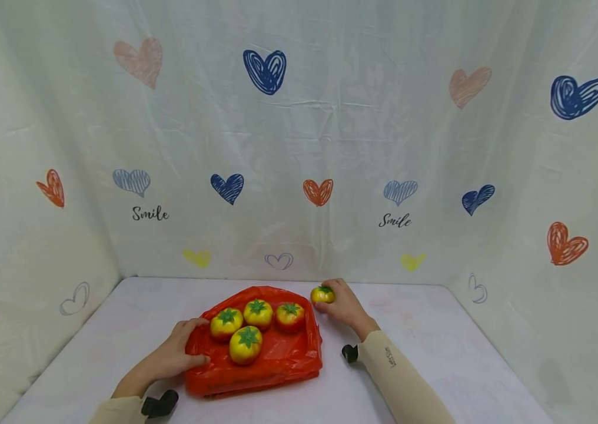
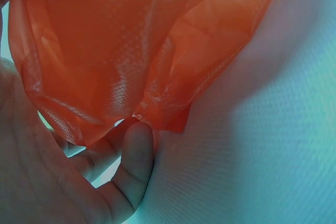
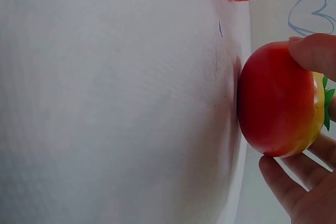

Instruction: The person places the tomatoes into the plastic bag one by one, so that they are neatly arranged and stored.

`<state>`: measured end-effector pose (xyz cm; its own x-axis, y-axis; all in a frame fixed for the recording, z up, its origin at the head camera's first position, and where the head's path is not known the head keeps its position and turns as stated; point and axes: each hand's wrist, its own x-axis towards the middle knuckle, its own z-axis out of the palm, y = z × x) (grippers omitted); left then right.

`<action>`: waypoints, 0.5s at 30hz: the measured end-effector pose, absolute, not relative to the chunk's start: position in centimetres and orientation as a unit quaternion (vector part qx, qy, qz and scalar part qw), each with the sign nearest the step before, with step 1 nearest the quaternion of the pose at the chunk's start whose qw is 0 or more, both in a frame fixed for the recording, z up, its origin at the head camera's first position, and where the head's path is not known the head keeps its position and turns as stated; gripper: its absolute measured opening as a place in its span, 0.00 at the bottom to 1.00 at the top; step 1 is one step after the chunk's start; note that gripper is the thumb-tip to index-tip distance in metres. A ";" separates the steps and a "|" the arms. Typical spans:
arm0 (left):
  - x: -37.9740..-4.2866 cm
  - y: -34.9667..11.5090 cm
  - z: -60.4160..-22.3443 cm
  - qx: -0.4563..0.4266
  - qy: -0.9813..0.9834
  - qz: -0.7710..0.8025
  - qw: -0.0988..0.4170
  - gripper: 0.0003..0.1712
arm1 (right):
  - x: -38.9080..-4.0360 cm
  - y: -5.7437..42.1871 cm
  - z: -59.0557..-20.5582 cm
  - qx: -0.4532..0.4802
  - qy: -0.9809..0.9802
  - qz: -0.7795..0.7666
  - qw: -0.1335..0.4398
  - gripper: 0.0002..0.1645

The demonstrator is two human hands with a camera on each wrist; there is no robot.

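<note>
A red plastic bag (image 1: 278, 374) lies spread on the table with its rim folded up. Inside it sit several yellow-and-red tomatoes with green star-shaped leaves, the front one a yellow tomato (image 1: 246, 347). My left hand (image 1: 172, 351) holds the bag's left side, fingers over the rim and thumb at the front; in the left wrist view the thumb (image 2: 137, 148) meets the red film. Beyond the bag's right back corner, my right hand (image 1: 342, 303) grips another tomato (image 3: 278, 100) between thumb and fingers, its red underside right at the tabletop.
The white table (image 1: 415, 335) runs back to a pale curtain (image 1: 299, 235) printed with hearts and the word Smile. Curtain walls also stand at both sides. A black wrist strap piece (image 1: 160, 404) shows by the left sleeve, another black piece (image 1: 349, 353) by the right sleeve.
</note>
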<state>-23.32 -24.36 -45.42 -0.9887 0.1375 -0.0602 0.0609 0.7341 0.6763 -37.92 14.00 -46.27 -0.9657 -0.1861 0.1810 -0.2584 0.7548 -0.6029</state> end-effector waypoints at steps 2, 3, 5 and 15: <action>-23.3 -24.3 -45.4 0.051 0.930 0.360 0.053 0.45 | -38.0 14.0 -46.4 0.117 -0.935 0.330 0.055 0.35; -23.3 -24.3 -45.5 0.050 0.930 0.359 0.053 0.45 | -38.0 14.0 -46.4 0.116 -0.935 0.330 0.055 0.35; -23.3 -24.3 -45.4 0.052 0.930 0.360 0.052 0.45 | -38.0 14.0 -46.4 0.115 -0.936 0.329 0.056 0.36; -23.2 -24.3 -45.3 0.058 0.928 0.364 0.049 0.44 | -37.8 14.1 -46.2 0.118 -0.933 0.334 0.056 0.35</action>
<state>-23.17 -24.30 -45.30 -0.9885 0.1438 -0.0477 0.0730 0.7277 0.6820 -37.81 14.11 -46.15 -0.9658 -0.1832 0.1836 -0.2581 0.7490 -0.6102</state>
